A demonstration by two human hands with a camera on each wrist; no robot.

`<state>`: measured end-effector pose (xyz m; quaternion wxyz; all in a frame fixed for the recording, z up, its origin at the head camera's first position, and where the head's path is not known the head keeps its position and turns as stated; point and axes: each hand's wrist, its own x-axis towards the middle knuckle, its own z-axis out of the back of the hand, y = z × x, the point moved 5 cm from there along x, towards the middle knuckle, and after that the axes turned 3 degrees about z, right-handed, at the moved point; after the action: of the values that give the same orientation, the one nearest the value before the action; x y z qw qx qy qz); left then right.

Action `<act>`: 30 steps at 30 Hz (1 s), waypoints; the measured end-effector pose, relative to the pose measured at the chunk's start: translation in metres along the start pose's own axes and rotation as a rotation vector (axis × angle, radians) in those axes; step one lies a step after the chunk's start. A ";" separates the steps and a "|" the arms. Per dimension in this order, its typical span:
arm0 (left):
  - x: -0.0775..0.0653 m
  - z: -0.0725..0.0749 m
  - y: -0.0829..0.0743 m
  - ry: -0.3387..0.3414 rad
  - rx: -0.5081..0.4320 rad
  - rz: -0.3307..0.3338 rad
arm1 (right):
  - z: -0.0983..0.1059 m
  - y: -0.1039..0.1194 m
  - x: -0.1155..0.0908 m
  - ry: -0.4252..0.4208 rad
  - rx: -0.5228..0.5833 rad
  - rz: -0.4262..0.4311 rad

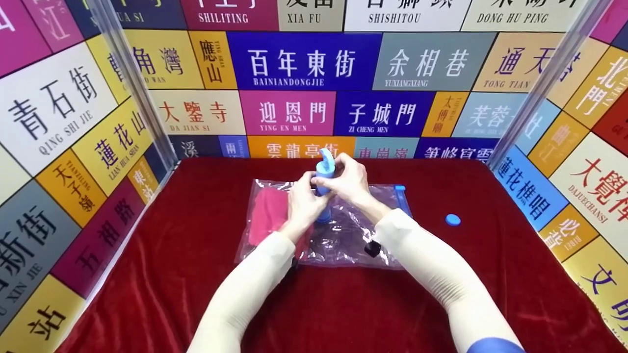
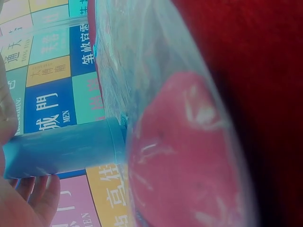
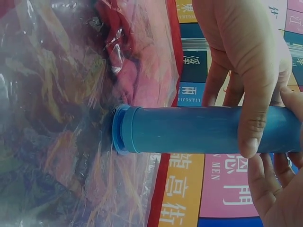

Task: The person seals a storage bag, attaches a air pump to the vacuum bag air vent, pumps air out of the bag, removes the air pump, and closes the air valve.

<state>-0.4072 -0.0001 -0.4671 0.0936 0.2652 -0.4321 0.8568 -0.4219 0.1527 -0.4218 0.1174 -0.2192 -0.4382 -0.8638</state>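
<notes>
An upright light-blue hand pump (image 1: pixel 325 169) with a curved top stands over a clear plastic storage bag (image 1: pixel 343 245). In the right wrist view its lower end is right at a blue round valve (image 3: pixel 118 130) on the bag. My left hand (image 1: pixel 306 198) grips the barrel, its thumb lying across it in the right wrist view. Higher up, my right hand (image 1: pixel 351 181) holds the upper part of the pump, thumb on the near side. Inside the bag's left half lies a folded pink-red cloth (image 1: pixel 269 215), seen through the plastic in the left wrist view too.
A small blue round cap (image 1: pixel 452 219) lies right of the bag. The bag's blue zip edge (image 1: pixel 401 198) runs along its right side. Dark red velvet (image 1: pixel 162 274) covers the table. Panels printed with street names (image 1: pixel 304 61) rise behind and on both sides.
</notes>
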 end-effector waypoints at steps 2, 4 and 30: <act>0.000 0.000 0.000 -0.003 0.003 -0.004 | 0.000 0.000 -0.001 0.009 0.017 0.007; 0.000 -0.001 0.000 -0.004 0.006 -0.012 | 0.000 -0.001 -0.002 0.022 0.037 0.019; 0.002 -0.008 -0.005 0.131 -0.003 0.048 | 0.003 0.005 0.000 0.203 0.176 0.070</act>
<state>-0.4097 0.0085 -0.4666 0.1013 0.1981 -0.4327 0.8736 -0.4185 0.1520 -0.4165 0.2100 -0.1349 -0.4903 -0.8351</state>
